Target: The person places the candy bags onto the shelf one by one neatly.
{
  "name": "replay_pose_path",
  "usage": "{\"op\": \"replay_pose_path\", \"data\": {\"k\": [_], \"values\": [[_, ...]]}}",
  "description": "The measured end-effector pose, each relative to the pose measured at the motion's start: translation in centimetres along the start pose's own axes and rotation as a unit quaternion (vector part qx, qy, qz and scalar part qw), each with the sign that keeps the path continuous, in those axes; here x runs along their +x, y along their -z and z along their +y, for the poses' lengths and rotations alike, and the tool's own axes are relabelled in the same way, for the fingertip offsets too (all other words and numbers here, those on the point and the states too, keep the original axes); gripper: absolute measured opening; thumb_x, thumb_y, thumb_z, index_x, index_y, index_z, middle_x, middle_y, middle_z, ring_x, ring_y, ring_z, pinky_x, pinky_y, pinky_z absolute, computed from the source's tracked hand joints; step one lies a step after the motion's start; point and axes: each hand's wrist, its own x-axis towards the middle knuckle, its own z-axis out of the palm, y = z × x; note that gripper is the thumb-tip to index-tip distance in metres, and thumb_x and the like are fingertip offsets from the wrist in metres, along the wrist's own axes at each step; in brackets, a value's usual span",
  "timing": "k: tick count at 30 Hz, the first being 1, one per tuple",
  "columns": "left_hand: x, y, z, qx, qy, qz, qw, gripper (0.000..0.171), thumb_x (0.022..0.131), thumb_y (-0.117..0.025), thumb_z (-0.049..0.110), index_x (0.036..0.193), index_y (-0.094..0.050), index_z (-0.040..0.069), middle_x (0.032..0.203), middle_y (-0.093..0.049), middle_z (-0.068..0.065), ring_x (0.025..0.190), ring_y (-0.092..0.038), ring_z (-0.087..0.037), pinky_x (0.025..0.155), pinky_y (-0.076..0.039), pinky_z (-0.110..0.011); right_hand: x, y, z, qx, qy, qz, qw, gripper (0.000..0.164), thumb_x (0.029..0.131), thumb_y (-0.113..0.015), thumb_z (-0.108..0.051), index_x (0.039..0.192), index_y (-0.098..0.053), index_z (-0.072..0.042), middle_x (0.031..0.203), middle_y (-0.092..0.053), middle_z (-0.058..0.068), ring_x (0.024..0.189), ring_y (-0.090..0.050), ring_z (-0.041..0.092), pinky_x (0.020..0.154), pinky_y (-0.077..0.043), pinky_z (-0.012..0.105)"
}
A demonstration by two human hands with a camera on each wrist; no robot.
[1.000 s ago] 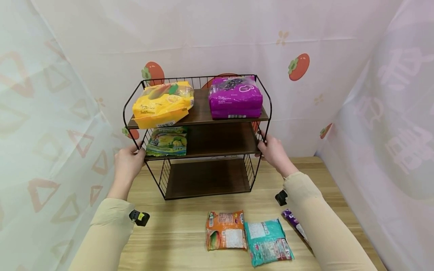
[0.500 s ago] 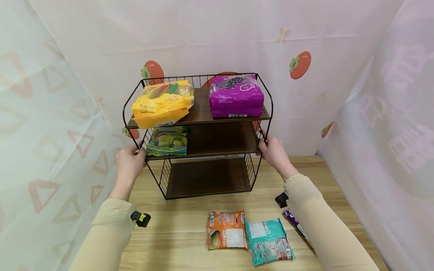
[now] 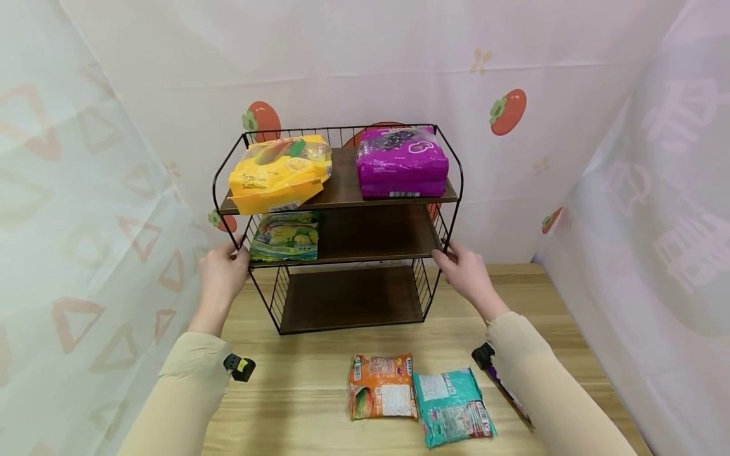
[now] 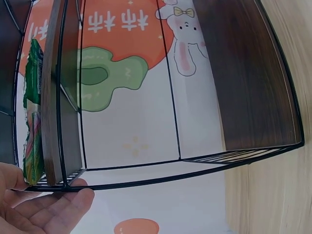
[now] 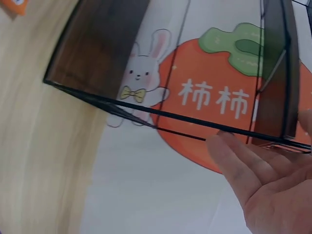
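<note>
A three-tier black wire rack (image 3: 373, 206) with dark brown shelves stands on the table. My left hand (image 3: 224, 273) grips its left side at the middle shelf, thumb at the front edge. In the left wrist view its fingers (image 4: 73, 207) curl below the black side wire. Across from it, my right hand (image 3: 466, 272) holds the right side at the same height. The right wrist view shows those fingers (image 5: 234, 165) at the outer wire, the thumb (image 5: 306, 119) at the shelf's other face. Yellow (image 3: 279, 174) and purple (image 3: 402, 164) bags lie on top; a green packet (image 3: 285, 237) rests below.
On the wooden table (image 3: 308, 392) in front lie an orange packet (image 3: 382, 387) and a teal packet (image 3: 453, 408). A narrow purple packet (image 3: 507, 389) is partly covered by the right sleeve. White printed sheets (image 3: 365, 57) enclose the back and sides.
My right hand has shifted slightly outward and down along the rack's side, its fingers regripping lower. The left hand keeps its hold. The head view has moved a little; the packets stay put.
</note>
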Motion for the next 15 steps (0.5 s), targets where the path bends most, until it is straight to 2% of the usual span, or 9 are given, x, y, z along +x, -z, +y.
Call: {"op": "replay_pose_path", "data": {"k": [2,4,6,8,15], "values": [[0.0,0.0,-0.1,0.001,-0.001,-0.002,1.0000,0.043,0.104,-0.046,0.018,0.143,-0.060,0.007,0.099,-0.075,-0.026,0.049,-0.058,-0.005,0.045,-0.042,-0.027,-0.5,-0.4,0.6,-0.007,-0.002,-0.009,1.000,0.068,0.103,-0.053,-0.051,0.147,-0.048,0.002,0.137,-0.060,0.030,0.104,-0.072,0.039,0.090,-0.057,0.051],[0.0,-0.1,-0.1,0.002,0.000,-0.003,1.0000,0.043,0.105,-0.045,0.018,0.143,-0.060,0.007,0.096,-0.075,-0.026,0.050,-0.058,-0.005,0.046,-0.042,-0.027,-1.0,-0.8,1.1,-0.020,-0.006,-0.018,1.000,0.073,0.103,-0.054,-0.051,0.153,-0.042,0.001,0.140,-0.057,0.029,0.118,-0.066,0.042,0.099,-0.051,0.055],[0.0,-0.1,-0.1,0.002,0.000,-0.002,1.0000,0.043,0.104,-0.045,0.018,0.143,-0.060,0.006,0.096,-0.076,-0.025,0.050,-0.058,-0.006,0.046,-0.042,-0.027,-1.5,-1.4,1.5,-0.038,-0.014,-0.027,0.999,0.071,0.103,-0.054,-0.049,0.153,-0.042,0.001,0.139,-0.058,0.027,0.126,-0.060,0.043,0.104,-0.047,0.057],[0.0,-0.1,-0.1,0.002,0.001,-0.001,1.0000,0.043,0.104,-0.045,0.017,0.143,-0.060,0.007,0.096,-0.076,-0.025,0.051,-0.060,-0.007,0.046,-0.042,-0.027,-2.0,-2.0,1.9,-0.057,-0.022,-0.038,0.997,0.071,0.104,-0.053,-0.045,0.154,-0.039,0.004,0.138,-0.059,0.027,0.126,-0.059,0.045,0.106,-0.045,0.058],[0.0,-0.2,-0.2,0.002,-0.002,0.000,1.0000,0.043,0.105,-0.045,0.019,0.144,-0.059,0.007,0.095,-0.076,-0.024,0.050,-0.060,-0.010,0.045,-0.042,-0.028,-3.5,-4.3,3.9,-0.084,-0.037,-0.071,0.993,0.067,0.103,-0.055,-0.035,0.151,-0.040,0.009,0.133,-0.063,0.029,0.117,-0.065,0.045,0.098,-0.052,0.054]]}}
